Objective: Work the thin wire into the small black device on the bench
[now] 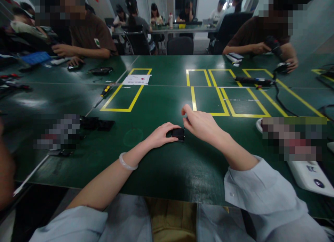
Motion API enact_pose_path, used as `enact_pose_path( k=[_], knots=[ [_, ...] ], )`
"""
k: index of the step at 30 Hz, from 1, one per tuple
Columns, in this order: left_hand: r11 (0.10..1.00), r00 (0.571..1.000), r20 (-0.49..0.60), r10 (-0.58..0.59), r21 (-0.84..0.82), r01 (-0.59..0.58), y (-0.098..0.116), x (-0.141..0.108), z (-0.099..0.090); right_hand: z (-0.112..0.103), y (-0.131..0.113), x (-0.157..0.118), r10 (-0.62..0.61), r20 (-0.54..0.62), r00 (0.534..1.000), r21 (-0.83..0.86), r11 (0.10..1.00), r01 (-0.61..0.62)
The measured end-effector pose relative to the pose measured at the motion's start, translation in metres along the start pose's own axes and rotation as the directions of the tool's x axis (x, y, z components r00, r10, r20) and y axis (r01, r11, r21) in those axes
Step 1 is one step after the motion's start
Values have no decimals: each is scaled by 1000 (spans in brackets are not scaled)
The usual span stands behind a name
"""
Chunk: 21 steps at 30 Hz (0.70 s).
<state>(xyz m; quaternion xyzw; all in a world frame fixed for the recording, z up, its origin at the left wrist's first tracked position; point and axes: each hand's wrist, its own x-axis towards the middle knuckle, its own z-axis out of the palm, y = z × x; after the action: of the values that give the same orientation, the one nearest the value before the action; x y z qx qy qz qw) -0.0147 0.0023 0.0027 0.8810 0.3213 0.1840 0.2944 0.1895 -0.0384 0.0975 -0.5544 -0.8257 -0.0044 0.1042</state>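
Note:
A small black rectangular part [178, 133] rests on the green table [167, 165] straight in front of me. My left hand [163, 134] grips it from the left, thumb on the near side and fingers on the far side. Just to the right, my right hand [202, 125] hovers with its fingers curled and the index finger bent near the thumb. Whether anything small sits between those fingertips I cannot make out.
Yellow tape rectangles [130, 109] mark the table. A yellow-black screwdriver [105, 91] lies left of a paper sheet [137, 79]. Black parts [97, 123] are at left, a black corded tool [254, 81] at right. Two people work opposite; a white object [308, 177] stands right.

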Motion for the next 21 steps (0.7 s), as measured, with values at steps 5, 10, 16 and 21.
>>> enact_pose_path(
  k=[5,10,16,21],
  knots=[
    [1000,1000,0,18,-1,-18,0,1,0,1,1,2,16,45,999,-34,999,-14],
    [1000,1000,7,-1,3,1,0,1,0,1,0,2,31,53,998,-69,997,-27],
    [1000,1000,-2,6,2,-6,-1,1,1,-1,-1,0,7,22,1000,-35,999,-6],
    [1000,1000,9,0,3,0,1,1,0,1,0,0,-7,16,1000,-45,999,7]
  ],
)
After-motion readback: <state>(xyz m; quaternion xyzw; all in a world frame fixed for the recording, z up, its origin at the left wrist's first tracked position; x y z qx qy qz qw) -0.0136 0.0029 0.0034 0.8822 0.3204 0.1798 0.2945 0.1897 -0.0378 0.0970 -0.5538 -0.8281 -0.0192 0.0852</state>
